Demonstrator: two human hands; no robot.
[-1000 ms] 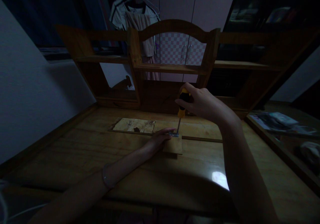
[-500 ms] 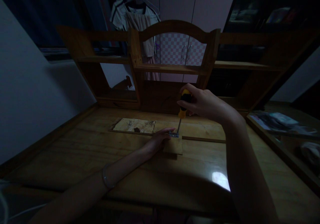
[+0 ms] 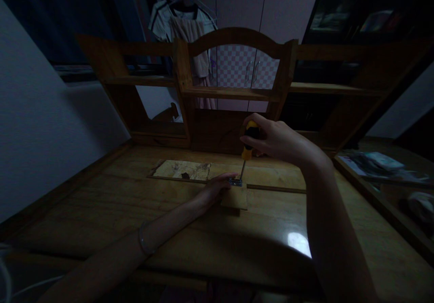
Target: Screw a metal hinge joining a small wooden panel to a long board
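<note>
Facing open-backed shelf unit [image 3: 233,94] across worktop [image 3: 267,217]. Gripping screwdriver [image 3: 247,152] in closed fingers [image 3: 255,118] of right hand [image 3: 280,140], setting tip [image 3: 241,178] at metal fitting [image 3: 236,183] atop small board [image 3: 236,198]. Touching fitting with left hand [image 3: 213,192], not verifiably gripping.

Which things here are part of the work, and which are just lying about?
In use:
yellow-and-black screwdriver, in the right hand
small silver metal fitting, at its tip
small, flat, pale wooden board, beside the left hand

Seemingly just around:
white, dark-trimmed shirt, hanging
beige cloth, draped over it
</note>
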